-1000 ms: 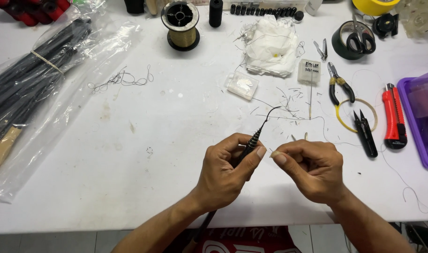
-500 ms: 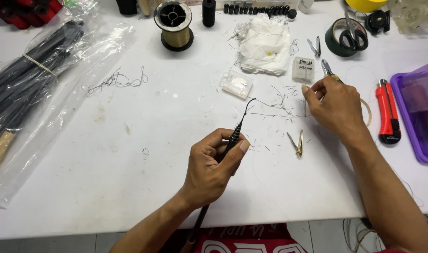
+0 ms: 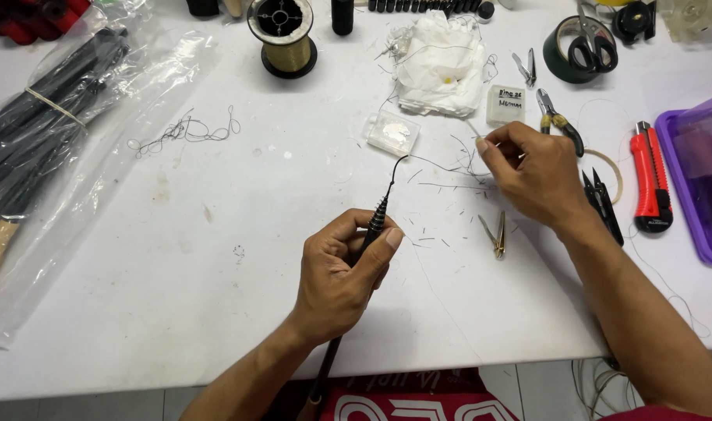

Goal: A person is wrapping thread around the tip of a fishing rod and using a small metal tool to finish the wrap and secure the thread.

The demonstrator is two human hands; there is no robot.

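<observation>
My left hand [image 3: 342,274] grips a thin black rod [image 3: 378,220] with a ribbed, tapered tip that ends in a fine curved point, held upright over the white table [image 3: 215,296]. My right hand [image 3: 531,173] reaches out to the right of it, thumb and forefinger pinched on a thin thread or pin near loose thread scraps [image 3: 449,168]. A small clear plastic box [image 3: 392,132] lies just left of those fingertips. Small brass tweezers [image 3: 496,234] lie below my right hand.
A gold thread spool [image 3: 282,35], white cloth [image 3: 441,62], tape roll with scissors [image 3: 582,51], pliers [image 3: 558,129], black snips [image 3: 601,203], a red utility knife [image 3: 650,187] and a purple bin [image 3: 703,179] stand around. A plastic bag of black rods [image 3: 52,132] lies at left.
My right hand left the rod tip and moved up and right to the thread scraps, then came slightly back left. My left hand keeps the rod steady.
</observation>
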